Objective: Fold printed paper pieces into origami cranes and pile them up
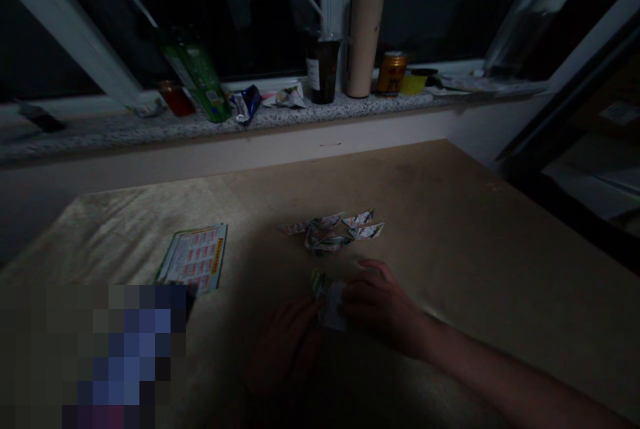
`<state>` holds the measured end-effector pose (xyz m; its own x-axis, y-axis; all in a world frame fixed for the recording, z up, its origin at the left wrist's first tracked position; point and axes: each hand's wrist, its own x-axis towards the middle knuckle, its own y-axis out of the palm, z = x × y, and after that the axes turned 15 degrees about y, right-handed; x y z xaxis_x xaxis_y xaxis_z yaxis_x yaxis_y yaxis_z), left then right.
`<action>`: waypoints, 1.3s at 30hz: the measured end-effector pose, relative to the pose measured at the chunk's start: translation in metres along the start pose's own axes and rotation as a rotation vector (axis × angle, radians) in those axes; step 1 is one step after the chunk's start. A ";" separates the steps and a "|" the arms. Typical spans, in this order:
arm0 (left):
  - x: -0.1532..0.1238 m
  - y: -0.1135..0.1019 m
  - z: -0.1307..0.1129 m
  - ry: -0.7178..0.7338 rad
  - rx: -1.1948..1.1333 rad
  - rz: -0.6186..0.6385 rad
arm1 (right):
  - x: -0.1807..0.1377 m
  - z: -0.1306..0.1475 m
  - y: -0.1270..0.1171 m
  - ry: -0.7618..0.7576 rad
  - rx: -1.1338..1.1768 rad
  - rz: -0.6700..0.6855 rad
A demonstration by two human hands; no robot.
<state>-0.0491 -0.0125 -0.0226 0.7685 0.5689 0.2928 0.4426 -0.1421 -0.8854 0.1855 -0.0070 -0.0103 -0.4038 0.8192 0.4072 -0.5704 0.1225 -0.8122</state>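
A partly folded piece of printed paper [332, 309] lies low over the table, between my two hands. My right hand [383, 309] has its fingers bent around the paper's right side. My left hand [290, 336] is in deep shadow, with its fingertips pinching the left edge of the same paper. Just beyond, several folded printed paper pieces [327, 240] with pointed ends sit close together, some touching. Shadow hides the thumb of my left hand and the near part of the paper.
Left on the table [450, 216] lies a printed sheet [195, 256]; a blurred-out patch covers the lower left corner. Along the stone windowsill [280, 112] stand a green bottle [197, 76], a dark cup with a straw [323, 72], a tall flask [367, 29] and a gold can [391, 74].
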 end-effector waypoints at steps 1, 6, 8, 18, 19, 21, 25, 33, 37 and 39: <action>0.000 0.000 -0.001 -0.001 0.030 0.006 | 0.000 -0.002 -0.001 0.007 0.009 0.026; 0.001 -0.003 -0.011 0.007 0.278 -0.037 | 0.003 -0.007 -0.003 0.008 0.070 0.110; 0.001 -0.003 -0.013 0.078 0.368 0.022 | 0.003 -0.008 -0.003 0.004 0.094 0.148; -0.003 -0.001 -0.011 0.270 0.436 0.163 | 0.008 -0.009 -0.016 0.039 0.199 0.259; -0.002 -0.003 -0.014 0.228 0.416 0.183 | 0.009 -0.009 -0.017 0.050 0.208 0.272; 0.000 -0.009 -0.021 0.218 0.389 0.265 | 0.010 -0.008 -0.020 0.063 0.220 0.301; 0.001 -0.011 -0.024 0.195 0.404 0.291 | 0.011 -0.009 -0.028 0.050 0.218 0.355; -0.010 0.017 -0.003 0.324 0.431 0.142 | 0.016 -0.010 -0.020 0.182 0.271 0.321; -0.013 0.024 0.000 0.292 0.439 0.153 | 0.015 -0.005 0.003 0.394 0.156 0.111; -0.013 0.023 -0.002 0.292 0.433 0.156 | 0.015 -0.002 0.010 0.432 0.083 0.081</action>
<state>-0.0480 -0.0248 -0.0464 0.9334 0.3106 0.1795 0.1296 0.1744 -0.9761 0.1754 0.0075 -0.0129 -0.1235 0.9853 0.1176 -0.6117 0.0178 -0.7909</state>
